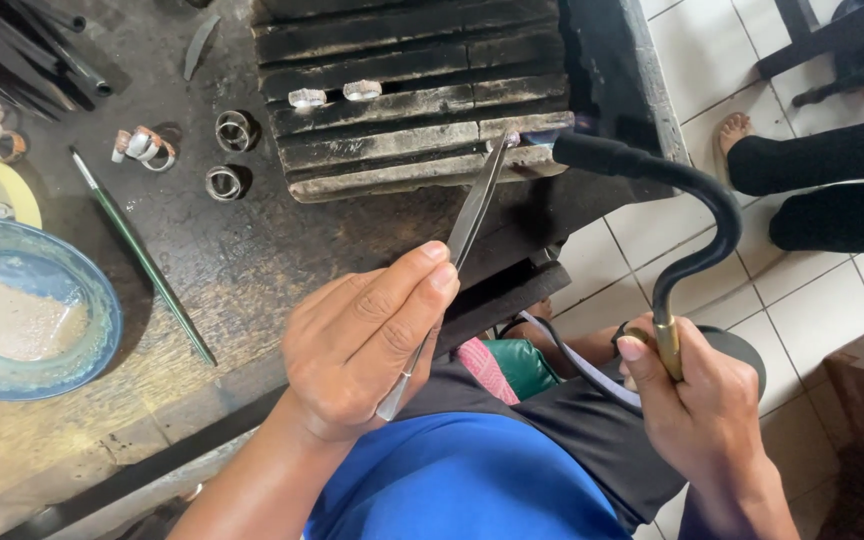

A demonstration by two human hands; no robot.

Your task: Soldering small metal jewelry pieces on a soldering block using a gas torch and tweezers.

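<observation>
Scorched wooden workbench [252, 270], soldering in progress on a charred block [412, 90].

A tiny metal piece [508, 141] is sitting at the block's near right edge; the left hand [362, 345] is pinching steel tweezers [457, 240] whose tips are touching it, while the right hand [697, 405] is gripping a curved black torch [687, 225] aimed from the right. Two silver rings [335, 94] are lying farther back. A tweezer slip could be nudging the piece off the edge.
</observation>
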